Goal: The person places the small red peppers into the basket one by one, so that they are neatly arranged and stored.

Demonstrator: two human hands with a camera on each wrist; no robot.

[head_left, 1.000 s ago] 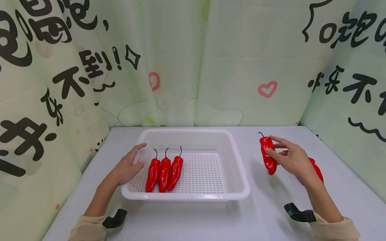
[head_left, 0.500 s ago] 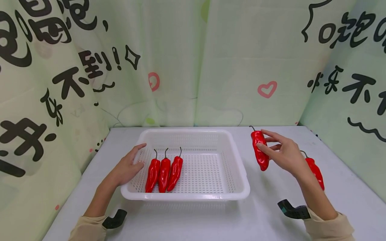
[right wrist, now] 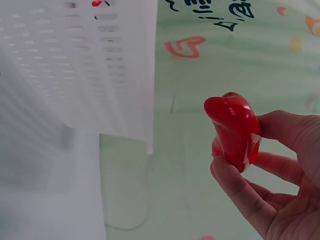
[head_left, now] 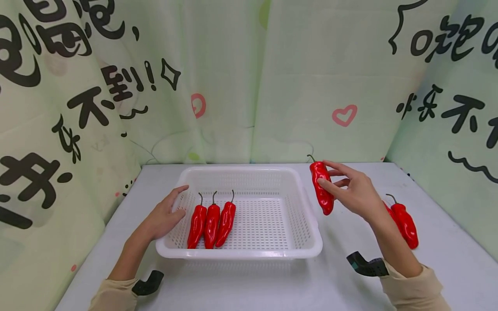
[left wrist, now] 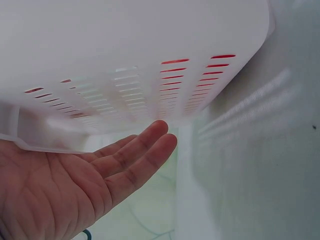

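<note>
Between thumb and fingers my right hand [head_left: 355, 188] pinches a red chili pepper [head_left: 321, 188], raised beside the basket's right side with its stem pointing up. The right wrist view shows that pepper [right wrist: 232, 130] end-on at the fingertips. My left hand [head_left: 165, 216] rests at the left rim of a white perforated plastic basket [head_left: 239, 253], thumb and a finger over the edge. From below, the left wrist view has its fingers [left wrist: 140, 165] straight under the rim. Three red chili peppers [head_left: 212, 224] lie side by side in the basket's left part, stems away from me.
More red chili peppers [head_left: 404, 224] lie on the white table [head_left: 249, 285] at the right, partly behind my right forearm. Pale green curtains [head_left: 295, 86] with black writing enclose the table at the back and sides. Each wrist wears a black camera mount [head_left: 367, 264].
My right hand has carried its chili pepper left and slightly away from me, closer to the basket. More of the peppers at the right now shows. The left hand and basket stay put.
</note>
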